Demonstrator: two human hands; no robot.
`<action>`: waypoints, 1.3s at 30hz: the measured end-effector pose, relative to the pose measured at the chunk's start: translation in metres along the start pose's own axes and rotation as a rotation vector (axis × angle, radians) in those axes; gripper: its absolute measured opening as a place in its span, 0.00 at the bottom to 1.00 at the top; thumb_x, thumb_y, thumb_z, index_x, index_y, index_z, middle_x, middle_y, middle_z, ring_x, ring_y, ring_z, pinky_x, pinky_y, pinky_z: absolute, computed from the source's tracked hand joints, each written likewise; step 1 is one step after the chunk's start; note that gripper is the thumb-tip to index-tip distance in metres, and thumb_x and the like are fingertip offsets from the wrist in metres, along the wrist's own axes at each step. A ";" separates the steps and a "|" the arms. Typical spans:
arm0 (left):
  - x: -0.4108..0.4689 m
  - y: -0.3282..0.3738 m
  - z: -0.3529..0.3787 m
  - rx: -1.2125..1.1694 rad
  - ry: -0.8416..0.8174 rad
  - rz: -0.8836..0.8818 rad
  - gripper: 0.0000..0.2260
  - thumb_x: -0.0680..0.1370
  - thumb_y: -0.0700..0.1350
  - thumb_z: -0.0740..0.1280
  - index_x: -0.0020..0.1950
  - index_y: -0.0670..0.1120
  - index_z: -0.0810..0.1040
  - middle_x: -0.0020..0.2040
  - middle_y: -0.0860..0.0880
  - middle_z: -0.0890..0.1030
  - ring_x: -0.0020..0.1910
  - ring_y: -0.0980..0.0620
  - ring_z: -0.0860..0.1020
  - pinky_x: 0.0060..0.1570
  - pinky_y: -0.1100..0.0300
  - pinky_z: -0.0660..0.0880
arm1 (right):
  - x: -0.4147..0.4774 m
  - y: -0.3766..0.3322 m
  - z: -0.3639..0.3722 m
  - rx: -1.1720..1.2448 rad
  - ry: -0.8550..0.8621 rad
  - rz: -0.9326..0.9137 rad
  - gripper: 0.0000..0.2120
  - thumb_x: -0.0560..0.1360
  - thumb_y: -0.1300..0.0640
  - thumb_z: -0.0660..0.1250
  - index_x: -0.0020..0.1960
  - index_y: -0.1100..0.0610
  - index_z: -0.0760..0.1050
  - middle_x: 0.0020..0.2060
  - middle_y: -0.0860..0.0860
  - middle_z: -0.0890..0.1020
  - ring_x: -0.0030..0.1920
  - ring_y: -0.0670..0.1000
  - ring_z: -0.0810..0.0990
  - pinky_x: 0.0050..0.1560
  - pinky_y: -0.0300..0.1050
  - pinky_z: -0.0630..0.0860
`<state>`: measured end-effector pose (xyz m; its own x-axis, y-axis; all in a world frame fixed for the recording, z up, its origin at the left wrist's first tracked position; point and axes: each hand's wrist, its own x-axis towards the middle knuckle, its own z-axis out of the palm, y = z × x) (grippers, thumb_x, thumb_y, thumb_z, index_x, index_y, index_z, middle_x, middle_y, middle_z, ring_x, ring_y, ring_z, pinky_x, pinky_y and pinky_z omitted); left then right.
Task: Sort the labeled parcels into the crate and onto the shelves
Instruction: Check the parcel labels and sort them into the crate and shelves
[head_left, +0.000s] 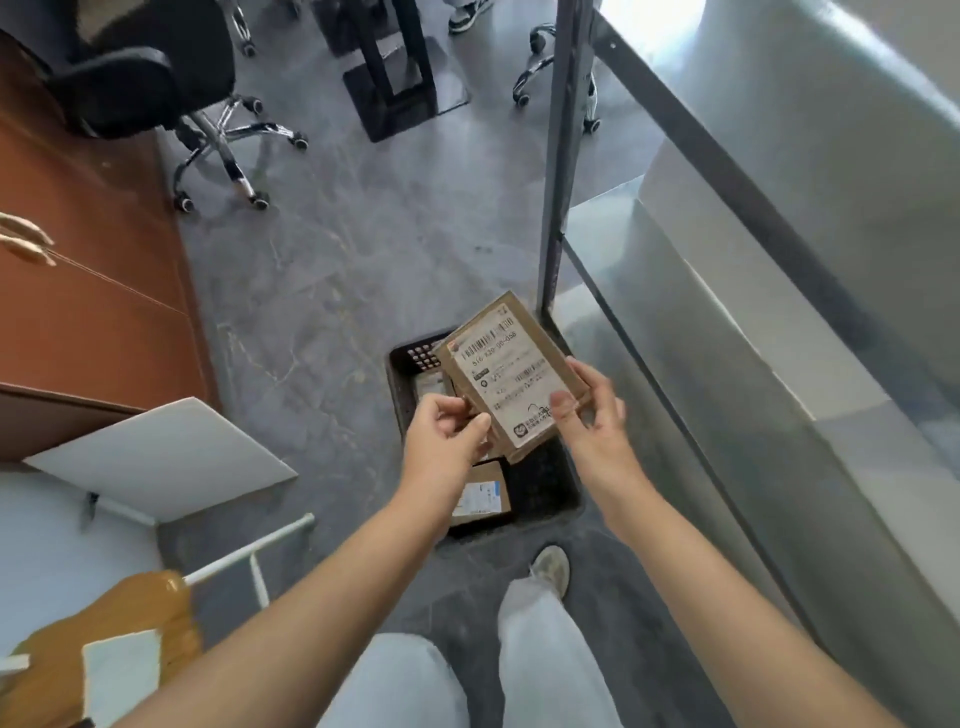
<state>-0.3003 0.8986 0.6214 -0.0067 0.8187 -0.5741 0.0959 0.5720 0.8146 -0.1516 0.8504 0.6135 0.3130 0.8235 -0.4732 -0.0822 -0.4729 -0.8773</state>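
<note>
Two hands hold one flat cardboard parcel (511, 374) in the air above a black crate (545, 483) that stands on the grey floor (322, 291). The left hand (447, 431) pinches the parcel's near left corner between the thumb and curled fingers. The right hand (592, 410) grips the right edge, with the thumb on the label face and the fingers round the side. The parcel is tilted, its white label up and a barcode toward the far end. In the crate, below the left wrist, lies a smaller box (480, 493) with a white and blue label; part of another label shows at the crate's far left, but what it is on I cannot tell. Just right of the crate stands a metal shelf (701, 322) with a dark upright post. To the left are a brown cabinet (88, 291), a black chair (156, 78) and a white board (161, 457).
</note>
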 end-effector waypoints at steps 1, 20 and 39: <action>0.016 -0.016 0.005 0.013 0.015 -0.033 0.08 0.79 0.35 0.66 0.56 0.38 0.70 0.53 0.43 0.84 0.50 0.49 0.84 0.46 0.57 0.82 | 0.011 0.015 0.001 -0.024 -0.020 0.020 0.22 0.76 0.45 0.68 0.67 0.34 0.66 0.65 0.48 0.64 0.66 0.44 0.69 0.65 0.39 0.67; 0.301 -0.324 0.020 0.360 -0.153 -0.295 0.09 0.78 0.33 0.66 0.54 0.42 0.70 0.56 0.48 0.81 0.51 0.55 0.81 0.52 0.56 0.81 | 0.202 0.346 0.078 -0.123 -0.131 0.581 0.44 0.80 0.62 0.59 0.75 0.33 0.30 0.65 0.44 0.77 0.56 0.43 0.75 0.62 0.45 0.71; 0.386 -0.416 0.054 0.779 -0.192 -0.222 0.14 0.80 0.44 0.67 0.64 0.43 0.72 0.60 0.47 0.74 0.58 0.49 0.76 0.56 0.59 0.73 | 0.319 0.467 0.102 -0.220 0.132 0.880 0.26 0.79 0.51 0.60 0.74 0.56 0.57 0.60 0.52 0.77 0.58 0.56 0.78 0.61 0.57 0.77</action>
<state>-0.2888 0.9742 0.0566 0.0567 0.6276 -0.7765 0.7743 0.4633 0.4310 -0.1864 0.9241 0.0451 0.3295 0.1017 -0.9387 -0.1644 -0.9728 -0.1631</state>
